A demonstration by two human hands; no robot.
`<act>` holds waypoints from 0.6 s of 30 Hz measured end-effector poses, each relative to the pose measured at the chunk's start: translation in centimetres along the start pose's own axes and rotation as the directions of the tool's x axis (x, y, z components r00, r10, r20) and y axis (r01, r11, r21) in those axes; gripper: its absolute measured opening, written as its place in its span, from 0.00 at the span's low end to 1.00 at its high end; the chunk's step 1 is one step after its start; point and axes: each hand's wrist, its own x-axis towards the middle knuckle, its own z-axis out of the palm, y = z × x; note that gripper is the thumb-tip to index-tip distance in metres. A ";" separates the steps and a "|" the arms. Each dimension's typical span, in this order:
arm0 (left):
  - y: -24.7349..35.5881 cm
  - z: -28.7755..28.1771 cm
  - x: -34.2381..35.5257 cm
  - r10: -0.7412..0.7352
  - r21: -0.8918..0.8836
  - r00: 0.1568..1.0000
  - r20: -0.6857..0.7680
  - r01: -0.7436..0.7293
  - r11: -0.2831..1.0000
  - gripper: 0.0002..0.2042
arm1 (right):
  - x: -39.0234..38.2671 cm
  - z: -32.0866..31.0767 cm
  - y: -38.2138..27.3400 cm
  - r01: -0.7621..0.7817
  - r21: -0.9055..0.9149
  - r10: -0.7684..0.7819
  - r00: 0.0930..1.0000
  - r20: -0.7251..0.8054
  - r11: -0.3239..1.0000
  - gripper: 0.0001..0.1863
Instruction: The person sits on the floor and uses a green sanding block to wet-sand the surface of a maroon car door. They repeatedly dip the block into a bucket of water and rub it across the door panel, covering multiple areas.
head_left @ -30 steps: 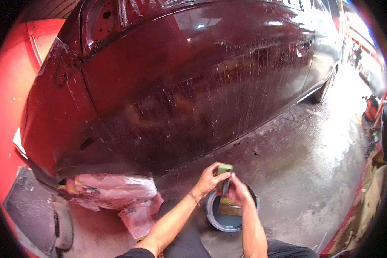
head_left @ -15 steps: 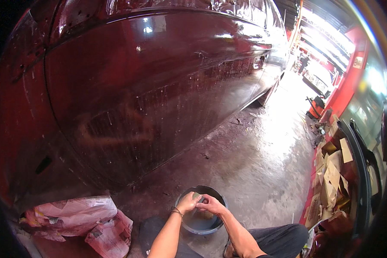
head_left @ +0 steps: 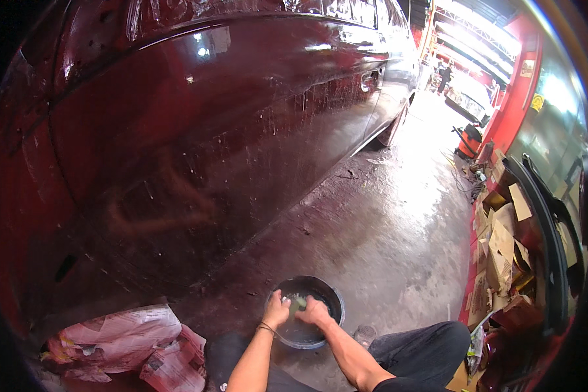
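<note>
Green, blurred, blocky pad sits between left hand and right hand, within the rim of a black round basin, presumably catching drips; can't tell either hand's grip.

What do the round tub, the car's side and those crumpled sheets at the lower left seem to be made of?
Tub: probably plastic, dark and lightly shiny, going by its smooth rim. Car's side: likely painted metal, glossy dark red, with bright reflections and pale streaks. Crumpled sheets: apparently paper, perhaps newspaper, matte and pinkish, with creases and print-like marks.
</note>
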 end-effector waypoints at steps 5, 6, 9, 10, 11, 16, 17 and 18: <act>3.9 0.4 -2.5 -0.224 -0.485 0.960 -0.170 0.116 0.867 0.28 | -1.1 -8.3 -2.2 -0.005 0.410 0.173 0.911 -0.374 0.912 0.35; 0.5 1.8 -0.8 -0.257 -0.543 0.963 -0.081 0.173 0.822 0.30 | -1.2 -9.7 -3.7 0.049 0.542 0.194 0.904 -0.382 0.839 0.28; 5.9 1.5 -3.6 -0.138 -0.878 0.980 0.142 0.189 0.440 0.30 | -2.2 -10.1 -5.9 0.230 0.908 0.242 0.914 -0.325 0.350 0.22; 8.1 1.4 -4.0 -0.113 -0.933 0.986 0.121 0.151 0.325 0.29 | -2.1 -9.2 -5.9 0.245 0.887 0.212 0.914 -0.347 0.392 0.19; 7.4 1.3 -3.4 -0.091 -0.954 0.991 0.095 0.117 0.276 0.26 | -2.6 -8.1 -7.1 0.299 0.833 0.174 0.892 -0.417 0.466 0.21; 7.5 -0.4 -2.0 -0.052 -0.982 0.998 -0.022 -0.012 0.186 0.15 | -5.3 -6.9 -9.9 0.157 0.630 0.102 0.929 -0.355 0.760 0.29; 7.6 -0.6 -1.8 -0.075 -0.978 0.997 -0.033 -0.017 0.209 0.14 | -5.4 -7.1 -10.0 0.129 0.623 0.105 0.940 -0.324 0.771 0.29; 7.7 -0.9 -1.6 -0.065 -0.972 0.997 -0.048 -0.032 0.233 0.14 | -5.4 -7.2 -10.1 0.146 0.596 0.077 0.940 -0.332 0.790 0.29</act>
